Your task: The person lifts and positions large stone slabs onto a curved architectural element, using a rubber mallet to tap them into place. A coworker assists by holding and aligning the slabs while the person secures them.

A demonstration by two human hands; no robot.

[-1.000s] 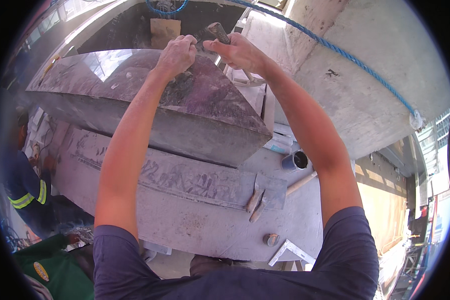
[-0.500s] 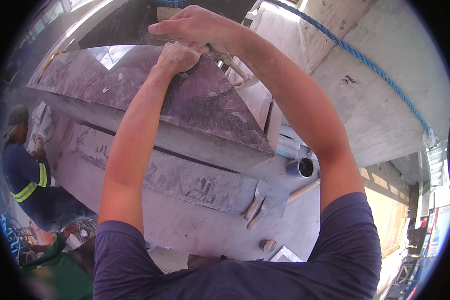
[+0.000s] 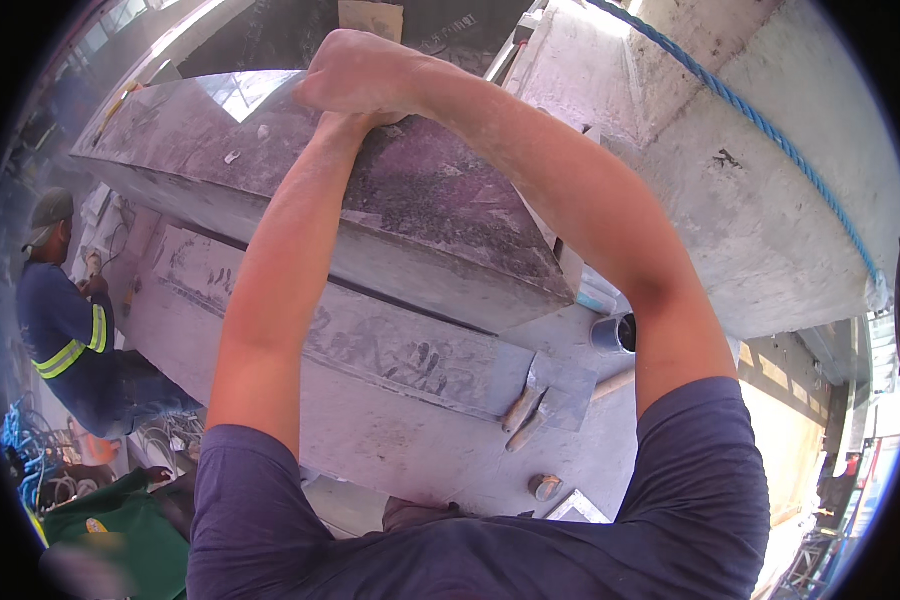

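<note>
Both my hands are close together over the far edge of a large wedge-like block with a dusty, purplish-grey top (image 3: 450, 195). My right hand (image 3: 355, 75) is bent down with its fingers curled, its back facing me. Anything inside it is hidden. Just under it, my left hand (image 3: 375, 118) shows only a small part near the wrist, and its fingers are out of sight behind the right hand. A bright, shiny patch (image 3: 250, 95) lies on the block's top, left of my hands.
In front of the block lies a long smudged board (image 3: 400, 350). Two flat-bladed tools with wooden handles (image 3: 523, 412) rest at its right end, near an open can (image 3: 607, 334) and a small round object (image 3: 545, 487). A blue rope (image 3: 750, 112) crosses the pale slab. A co-worker (image 3: 60, 310) sits left.
My right hand, stretched out over the left half a second ago, is now curled and covers the left hand's fingers. The whole scene has shifted slightly right and down.
</note>
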